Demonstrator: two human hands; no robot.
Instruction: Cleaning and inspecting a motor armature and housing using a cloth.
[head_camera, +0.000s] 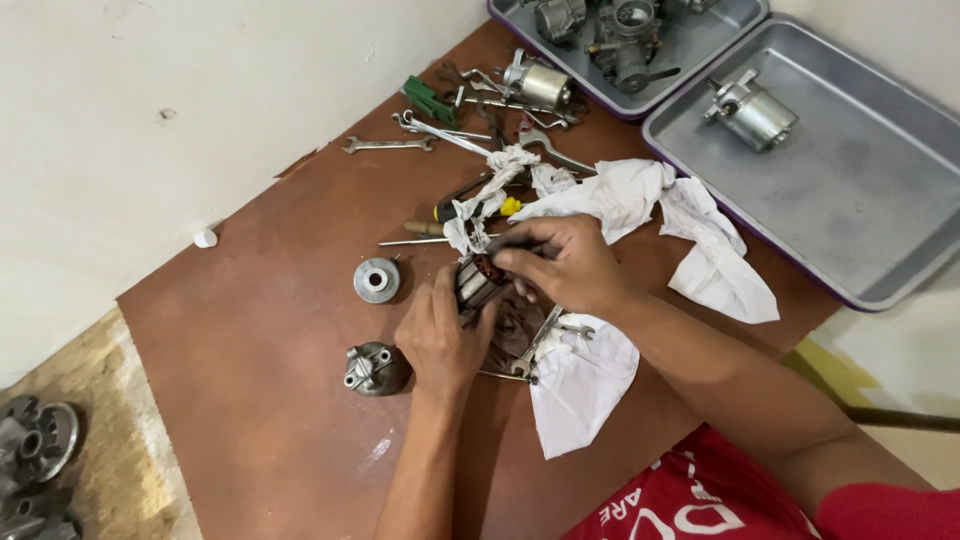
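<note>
Over a brown board (280, 400), both hands work on a small motor armature (474, 281) with copper windings and a metal core. My left hand (440, 340) grips its lower end from below. My right hand (565, 262) pinches its upper end, fingers curled over the top. A round metal end cap (377, 280) lies just left of the armature, and a grey housing piece (374, 369) sits beside my left hand. White rags (620, 195) lie behind and under my right hand, with a spanner (537, 342) on the cloth below.
Several spanners (388, 145), a green-handled tool (428, 99) and a small cylindrical motor (538, 84) lie at the board's far side. Two grey metal trays (860, 200) at the upper right hold a motor (752, 112) and carburettor parts (625, 35). Metal gear parts (35, 450) sit at the bottom left.
</note>
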